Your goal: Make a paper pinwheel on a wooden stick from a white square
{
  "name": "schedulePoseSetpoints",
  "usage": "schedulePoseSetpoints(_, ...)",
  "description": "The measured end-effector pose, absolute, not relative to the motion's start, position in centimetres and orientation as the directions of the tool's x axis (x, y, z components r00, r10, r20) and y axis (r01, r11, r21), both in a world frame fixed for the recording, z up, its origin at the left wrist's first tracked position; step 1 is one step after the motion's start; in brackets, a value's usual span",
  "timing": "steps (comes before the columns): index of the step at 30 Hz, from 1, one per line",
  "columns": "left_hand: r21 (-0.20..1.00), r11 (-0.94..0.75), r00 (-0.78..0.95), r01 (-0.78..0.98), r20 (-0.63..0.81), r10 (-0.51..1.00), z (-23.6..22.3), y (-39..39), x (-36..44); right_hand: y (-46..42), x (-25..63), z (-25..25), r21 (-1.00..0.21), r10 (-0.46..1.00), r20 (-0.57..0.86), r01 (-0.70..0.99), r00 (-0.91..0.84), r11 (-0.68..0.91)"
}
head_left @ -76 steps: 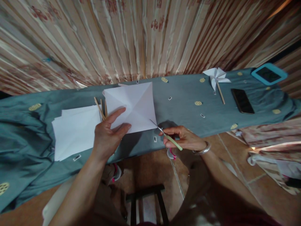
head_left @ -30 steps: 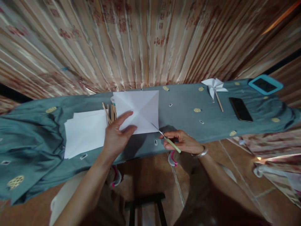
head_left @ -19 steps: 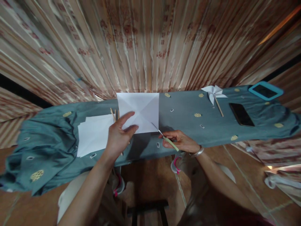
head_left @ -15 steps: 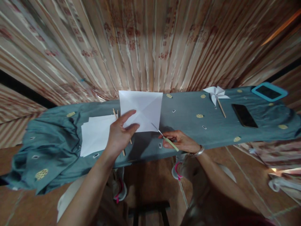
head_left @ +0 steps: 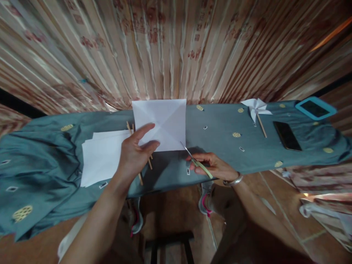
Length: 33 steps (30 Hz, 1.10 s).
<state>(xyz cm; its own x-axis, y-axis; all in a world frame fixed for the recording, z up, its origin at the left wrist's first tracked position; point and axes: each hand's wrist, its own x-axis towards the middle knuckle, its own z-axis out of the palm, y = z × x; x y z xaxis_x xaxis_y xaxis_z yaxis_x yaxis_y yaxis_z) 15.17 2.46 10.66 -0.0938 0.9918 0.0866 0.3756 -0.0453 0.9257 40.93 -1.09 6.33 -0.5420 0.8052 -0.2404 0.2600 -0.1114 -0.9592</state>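
Note:
A square white sheet of paper (head_left: 170,126) with diagonal creases is held up at the middle of the cloth-covered table. My left hand (head_left: 136,148) grips it from the left side; thumb and index finger lie over its front, and the other fingers are hidden. In my right hand (head_left: 213,165) is a pair of scissors (head_left: 202,168) with light green handles. Their blades point up and left at the sheet's lower right corner. Left of my left hand lies a stack of white paper (head_left: 103,157). Several thin wooden sticks (head_left: 141,178) lie partly under my left hand.
A white paper pinwheel (head_left: 257,108) on a stick lies to the right. Beyond it are a black phone (head_left: 287,135) and a blue-framed device (head_left: 316,108). The teal tablecloth (head_left: 217,146) is bunched at the left end. A patterned curtain (head_left: 165,55) hangs behind the table.
The view has shifted slightly, and the sheet appears a little further left and higher. The scissor tips stay by its lower right corner. Both hands keep their grips.

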Motion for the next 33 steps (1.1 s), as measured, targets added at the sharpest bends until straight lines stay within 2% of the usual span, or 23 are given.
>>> schedulePoseSetpoints(19,0.895,-0.073,-0.049,0.441,0.105,0.993,9.9,2.6,16.4,-1.5,41.5,5.9,-0.964,0.826,-0.264,0.169,-0.498,-0.207)
schedulePoseSetpoints(33,0.882,-0.061,-0.042,0.468,0.091,0.995,9.7,2.5,15.9,-1.3,41.2,5.9,-0.951,0.815,-0.298,0.231,-0.498,-0.206)
